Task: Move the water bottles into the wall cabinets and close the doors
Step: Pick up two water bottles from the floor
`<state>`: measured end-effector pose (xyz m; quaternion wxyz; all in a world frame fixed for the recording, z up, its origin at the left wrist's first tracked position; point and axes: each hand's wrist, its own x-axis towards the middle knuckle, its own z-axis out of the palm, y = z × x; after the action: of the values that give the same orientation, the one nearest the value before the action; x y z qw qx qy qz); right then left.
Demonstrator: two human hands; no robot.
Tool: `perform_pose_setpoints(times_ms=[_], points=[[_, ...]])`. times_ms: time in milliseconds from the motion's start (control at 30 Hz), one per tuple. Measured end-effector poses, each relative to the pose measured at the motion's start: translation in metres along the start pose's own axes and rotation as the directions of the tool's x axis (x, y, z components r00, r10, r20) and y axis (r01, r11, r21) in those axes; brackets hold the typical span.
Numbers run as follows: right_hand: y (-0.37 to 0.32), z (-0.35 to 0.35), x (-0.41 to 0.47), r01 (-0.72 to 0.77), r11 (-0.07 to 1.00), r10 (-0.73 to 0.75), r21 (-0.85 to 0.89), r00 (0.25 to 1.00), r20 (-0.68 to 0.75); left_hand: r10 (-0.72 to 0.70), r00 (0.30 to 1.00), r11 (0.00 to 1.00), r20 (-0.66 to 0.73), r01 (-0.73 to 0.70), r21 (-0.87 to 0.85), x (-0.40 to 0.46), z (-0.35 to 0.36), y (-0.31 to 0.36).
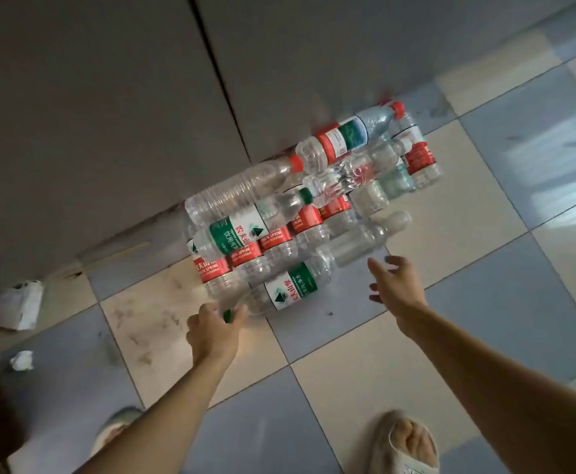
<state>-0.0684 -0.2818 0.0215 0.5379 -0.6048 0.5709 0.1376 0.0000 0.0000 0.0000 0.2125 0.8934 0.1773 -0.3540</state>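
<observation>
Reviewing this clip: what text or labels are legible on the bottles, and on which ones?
"SPRING": red label of a standing bottle, its start hidden.
"农夫山": green-and-white label on a lying bottle, rest unclear.
Green-labelled bottle by the left hand: characters upside down, blurred.
Other labels: too small to read.

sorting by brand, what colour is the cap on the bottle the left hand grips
Green; the cap peeks between the left hand fingers in the head view.

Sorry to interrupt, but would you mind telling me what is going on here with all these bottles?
A person is bending over a pile of water bottles lying on the tiled floor against closed grey doors. The left hand grips the green-capped end of the nearest bottle, which lies on its side. The right hand is open, reaching toward the pile without touching anything. No bottle has left the floor yet.
</observation>
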Motion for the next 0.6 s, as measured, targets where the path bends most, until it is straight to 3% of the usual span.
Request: perform_pose_setpoints(times_ms=[100, 200, 433, 600], points=[[0.0, 0.002, 0.043, 0.018, 0.995, -0.008, 0.096, 0.994, -0.105, -0.127, 0.992, 0.976, 0.004, 0.125, -0.178, 0.019, 0.026, -0.015], [-0.009, -0.003, 0.077, 0.043, 0.98, -0.021, 0.195, 0.993, -0.117, -0.209, 0.974, 0.862, 0.091, 0.227, -0.453, 0.025, 0.046, -0.019], [-0.038, -0.016, 0.12, 0.006, 0.969, 0.007, 0.246, 0.999, -0.054, -0.21, 0.976, 0.729, 0.053, 0.193, -0.656, 0.023, 0.054, -0.024], [-0.04, -0.025, 0.112, 0.072, 0.971, -0.045, 0.229, 0.992, -0.121, -0.193, 0.981, 0.69, -0.022, 0.12, -0.714, 0.011, 0.04, -0.02]])
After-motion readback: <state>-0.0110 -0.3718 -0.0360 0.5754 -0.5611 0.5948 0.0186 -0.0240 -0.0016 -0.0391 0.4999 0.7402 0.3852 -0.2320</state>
